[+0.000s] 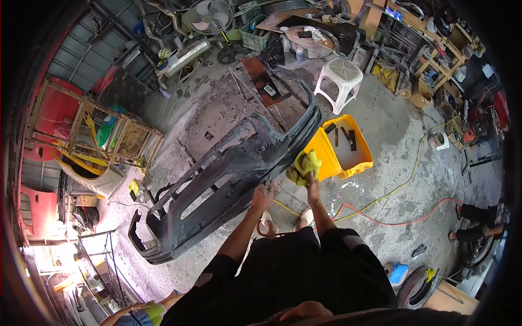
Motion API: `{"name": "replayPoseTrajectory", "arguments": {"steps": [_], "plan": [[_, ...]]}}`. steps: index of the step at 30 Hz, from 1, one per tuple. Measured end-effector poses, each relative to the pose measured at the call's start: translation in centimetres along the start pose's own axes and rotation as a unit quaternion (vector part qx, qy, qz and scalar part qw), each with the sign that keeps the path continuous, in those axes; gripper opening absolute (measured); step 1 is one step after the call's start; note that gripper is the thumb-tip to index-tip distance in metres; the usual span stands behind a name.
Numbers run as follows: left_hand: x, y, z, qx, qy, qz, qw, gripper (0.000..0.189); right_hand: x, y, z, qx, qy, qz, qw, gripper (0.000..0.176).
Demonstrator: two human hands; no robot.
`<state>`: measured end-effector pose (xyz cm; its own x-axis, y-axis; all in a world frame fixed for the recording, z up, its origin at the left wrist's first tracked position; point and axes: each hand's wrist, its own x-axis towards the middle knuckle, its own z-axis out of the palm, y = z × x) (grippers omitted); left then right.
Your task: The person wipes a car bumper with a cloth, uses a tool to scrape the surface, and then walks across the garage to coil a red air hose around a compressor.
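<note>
A dark car bumper [217,204] with scuffed, dusty patches stretches diagonally in front of me, propped above the floor. At its near edge is my left hand [263,196], fingers curled; what they grip is too small to make out. A red-orange hose [277,234] loops up beside my left wrist. My right hand [312,183] is closed on a crumpled yellow-green cloth [304,167], just right of the bumper. Behind the cloth, an open yellow case [356,169] holds several dark blocks [352,139].
A white plastic stool [340,79] stands beyond the case. Yellow hose [380,198] and red hose cross the floor at right. A rusty metal frame [92,122] stands left. A tyre [416,288] lies lower right. Other people's limbs [476,225] show at right and lower left.
</note>
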<state>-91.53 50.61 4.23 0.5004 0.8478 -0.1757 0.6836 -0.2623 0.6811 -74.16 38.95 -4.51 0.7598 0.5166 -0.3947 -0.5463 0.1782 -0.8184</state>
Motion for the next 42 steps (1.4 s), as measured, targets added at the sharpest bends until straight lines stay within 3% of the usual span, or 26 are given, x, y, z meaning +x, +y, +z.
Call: {"name": "replayPoseTrajectory", "arguments": {"steps": [2, 6, 9, 11, 15, 20, 24, 27, 30, 33, 35, 38, 42], "plan": [[0.3, 1.8, -0.2, -0.002, -0.002, -0.035, 0.999, 0.051, -1.2, 0.2, -4.1, 0.003, -0.006, 0.029, 1.0, 0.052], [2.0, 2.2, 2.1, -0.002, 0.009, 0.005, 1.0, 0.054, -5.0, -1.9, -10.9, -0.073, -0.052, 0.079, 0.993, 0.052], [3.8, 0.7, 5.0, 0.002, 0.001, -0.021, 1.0, 0.059, -7.1, -1.6, -15.3, -0.093, -0.013, 0.046, 0.995, 0.055], [4.9, -0.2, 6.9, 0.026, -0.002, 0.01, 1.0, 0.065, -7.4, -0.3, -19.2, -0.142, 0.041, 0.066, 0.987, 0.054], [5.8, 2.8, 7.6, 0.06, -0.013, -0.019, 0.998, 0.069, -9.2, -2.3, -21.5, -0.085, 0.067, 0.016, 0.994, 0.053], [6.0, 5.3, 6.9, -0.005, -0.062, -0.015, 0.998, 0.07, -9.8, -4.5, -24.6, -0.082, 0.071, 0.036, 0.993, 0.053], [4.4, 4.3, 5.8, 0.022, -0.031, -0.034, 0.999, 0.069, -9.1, -4.7, -26.6, -0.124, 0.06, 0.047, 0.989, 0.053], [3.1, 1.1, 5.0, 0.067, 0.044, -0.064, 0.995, 0.067, -7.9, -3.2, -28.9, -0.111, 0.053, 0.059, 0.991, 0.057], [0.7, 0.5, 2.2, 0.031, 0.054, -0.132, 0.989, 0.066, -6.5, -1.7, -30.9, -0.163, 0.06, 0.122, 0.977, 0.058], [-1.1, -2.8, 0.7, 0.006, 0.107, -0.147, 0.983, 0.064, -6.3, -2.2, -29.5, -0.134, 0.022, 0.124, 0.983, 0.06], [-1.9, -4.1, -0.3, -0.045, 0.065, -0.157, 0.984, 0.06, -6.3, -2.7, -28.9, -0.146, 0.009, 0.117, 0.982, 0.058], [-4.3, -1.3, -3.2, -0.09, 0.043, -0.195, 0.976, 0.057, -4.7, -0.3, -31.2, -0.172, -0.028, 0.155, 0.972, 0.056], [-5.6, -1.9, -4.0, -0.177, 0.108, -0.157, 0.966, 0.061, -4.2, 0.7, -31.6, -0.19, -0.075, 0.148, 0.968, 0.056]]}}
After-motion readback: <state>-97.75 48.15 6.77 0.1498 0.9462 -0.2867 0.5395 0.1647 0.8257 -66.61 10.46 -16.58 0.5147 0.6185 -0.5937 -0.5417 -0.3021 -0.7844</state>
